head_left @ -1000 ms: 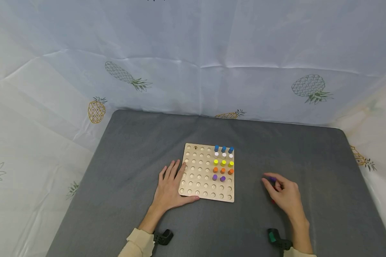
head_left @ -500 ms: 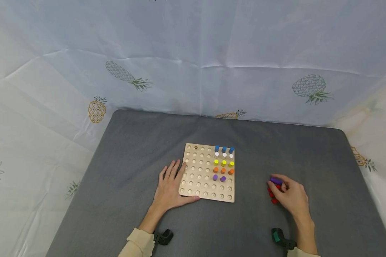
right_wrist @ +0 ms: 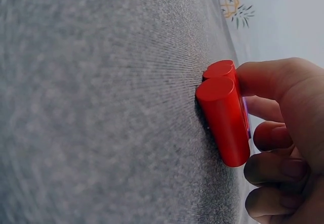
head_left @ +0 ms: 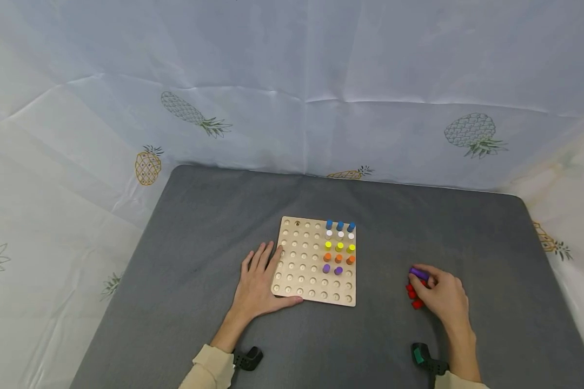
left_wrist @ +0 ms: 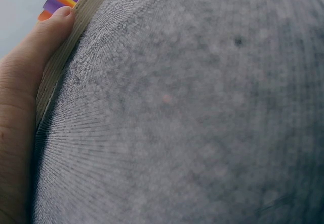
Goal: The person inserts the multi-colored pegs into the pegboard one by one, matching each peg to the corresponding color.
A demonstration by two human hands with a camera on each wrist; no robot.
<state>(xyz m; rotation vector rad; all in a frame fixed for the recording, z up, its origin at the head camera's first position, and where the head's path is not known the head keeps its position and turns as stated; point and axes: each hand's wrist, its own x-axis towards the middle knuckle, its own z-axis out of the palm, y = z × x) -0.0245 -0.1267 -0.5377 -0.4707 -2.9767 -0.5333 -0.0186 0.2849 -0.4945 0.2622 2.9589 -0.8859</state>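
Note:
A square wooden pegboard [head_left: 292, 277] lies mid-table with rows of blue, white, yellow, orange and purple pegs standing in its right-hand part. My left hand [head_left: 257, 286] steadies it, fingers spread along its left edge and thumb at its near edge. The left wrist view shows that thumb [left_wrist: 50, 34] against the board's side. Right of the board, my right hand [head_left: 440, 294] pinches a purple peg [head_left: 419, 273] between thumb and index finger. Several red pegs [head_left: 417, 304] lie beneath that hand. Seen from the right wrist, red pegs [right_wrist: 225, 125] sit beside the thumb, hiding most of the purple one.
A dark grey cloth covers the table [head_left: 224, 210]. Behind and around it hangs a pale curtain [head_left: 379, 65] printed with pineapples. Black wrist devices [head_left: 247, 359] are worn on both arms.
My right hand has shifted right, exposing more of the purple peg and the red pegs, then nearly stopped. My left hand and the board stay put.

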